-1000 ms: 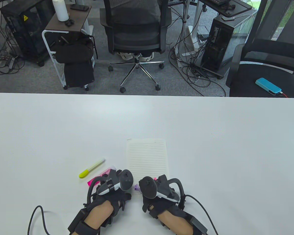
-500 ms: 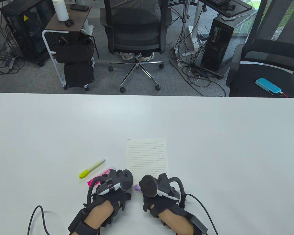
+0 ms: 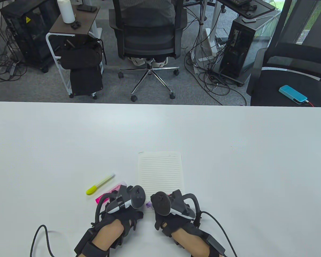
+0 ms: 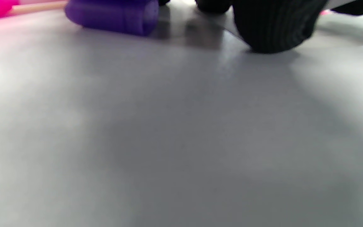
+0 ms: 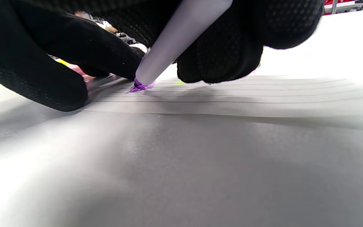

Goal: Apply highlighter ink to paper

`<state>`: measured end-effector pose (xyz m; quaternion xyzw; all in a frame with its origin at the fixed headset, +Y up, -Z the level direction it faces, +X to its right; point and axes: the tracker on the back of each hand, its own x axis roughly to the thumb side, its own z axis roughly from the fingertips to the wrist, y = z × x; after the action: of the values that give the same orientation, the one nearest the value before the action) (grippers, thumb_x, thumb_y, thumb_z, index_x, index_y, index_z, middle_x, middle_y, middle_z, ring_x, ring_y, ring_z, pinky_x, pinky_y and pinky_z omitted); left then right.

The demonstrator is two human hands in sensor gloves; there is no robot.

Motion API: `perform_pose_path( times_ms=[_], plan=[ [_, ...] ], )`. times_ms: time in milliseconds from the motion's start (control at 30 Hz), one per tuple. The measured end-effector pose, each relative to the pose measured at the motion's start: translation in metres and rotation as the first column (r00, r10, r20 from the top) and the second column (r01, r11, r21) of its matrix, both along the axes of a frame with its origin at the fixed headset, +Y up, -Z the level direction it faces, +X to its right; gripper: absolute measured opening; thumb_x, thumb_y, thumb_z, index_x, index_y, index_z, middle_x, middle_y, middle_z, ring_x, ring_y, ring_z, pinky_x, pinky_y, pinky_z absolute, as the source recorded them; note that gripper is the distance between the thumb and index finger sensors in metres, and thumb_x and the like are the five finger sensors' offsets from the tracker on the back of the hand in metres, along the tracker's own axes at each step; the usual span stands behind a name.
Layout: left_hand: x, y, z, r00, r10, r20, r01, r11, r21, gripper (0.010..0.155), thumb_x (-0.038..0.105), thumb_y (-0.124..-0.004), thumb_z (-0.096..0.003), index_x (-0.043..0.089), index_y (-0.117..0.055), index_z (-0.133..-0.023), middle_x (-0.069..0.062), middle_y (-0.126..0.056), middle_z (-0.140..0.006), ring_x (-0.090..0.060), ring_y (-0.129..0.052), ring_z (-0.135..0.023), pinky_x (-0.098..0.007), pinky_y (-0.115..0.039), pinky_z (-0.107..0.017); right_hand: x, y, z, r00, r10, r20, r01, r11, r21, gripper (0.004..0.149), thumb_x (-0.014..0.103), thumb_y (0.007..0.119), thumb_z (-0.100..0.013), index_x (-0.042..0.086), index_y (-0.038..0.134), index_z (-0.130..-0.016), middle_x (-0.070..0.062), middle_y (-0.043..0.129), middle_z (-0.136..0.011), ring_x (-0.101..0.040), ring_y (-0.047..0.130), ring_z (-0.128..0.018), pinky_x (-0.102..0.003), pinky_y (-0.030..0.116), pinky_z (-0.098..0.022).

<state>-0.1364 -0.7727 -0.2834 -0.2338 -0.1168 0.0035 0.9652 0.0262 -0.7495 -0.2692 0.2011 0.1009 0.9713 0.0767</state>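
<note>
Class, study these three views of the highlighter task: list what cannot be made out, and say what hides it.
- Purple highlighter: upper barrel, right wrist view, covered by right hand.
- Ink mark: table view, hidden beneath the hands.
- Pink packet: print too small; left hand covers part.
- Purple cap: left wrist view, blurred, cut by top edge.
- Paper: near edge, under trackers.

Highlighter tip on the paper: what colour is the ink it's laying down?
Purple; the tip and its mark show best in the right wrist view.
</note>
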Motion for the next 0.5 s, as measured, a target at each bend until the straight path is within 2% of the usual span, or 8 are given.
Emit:
perform_pose_path(
  times_ms=[167,367,500],
  plan=[
    [0.0001,0.0001,0.0000,1.000,0.000,0.000,0.000,1.000,0.000,0.076,0.053,-0.077,-0.0406,0.037,-0.043,-0.106,-0.010,-0.032,-0.114,-0.043,-0.045,-0.101,-0.066,-0.035,-0.073,0.0004,0.0035,0.0026,1.000,0.013,-0.011,-0.013,0.998,-0.063,0.040,0.028,0.071,-0.062,0.016,0.075,-0.099,-0.017,0.089,-0.082,-0.038,0.091,-0.057,-0.053,0.075,-0.045],
    [0.0001,0.0001,0.0000,1.000,0.000,0.000,0.000,1.000,0.000,0.076,0.053,-0.077,-0.0406,0.037,-0.043,-0.106,-0.010,-0.032,-0.114,-0.043,-0.045,-0.101,-0.066,-0.035,-0.073,0.0008,0.0010,-0.0008,1.000,0.012,0.017,-0.012,1.000,0.001,0.040,0.029,0.070,-0.062,0.017,0.073,-0.100,-0.017,0.088,-0.084,-0.038,0.091,-0.057,-0.053,0.075,-0.046],
    [0.0002,0.0001,0.0000,1.000,-0.001,0.001,0.001,1.000,0.000,0.076,0.053,-0.077,-0.0407,0.036,-0.043,-0.106,-0.010,-0.032,-0.114,-0.043,-0.045,-0.101,-0.066,-0.035,-0.073,0.0020,0.0013,-0.0011,1.000,0.013,0.007,-0.013,0.999,-0.037,0.040,0.028,0.070,-0.062,0.017,0.074,-0.100,-0.017,0.088,-0.083,-0.038,0.092,-0.057,-0.053,0.075,-0.045]
  ],
)
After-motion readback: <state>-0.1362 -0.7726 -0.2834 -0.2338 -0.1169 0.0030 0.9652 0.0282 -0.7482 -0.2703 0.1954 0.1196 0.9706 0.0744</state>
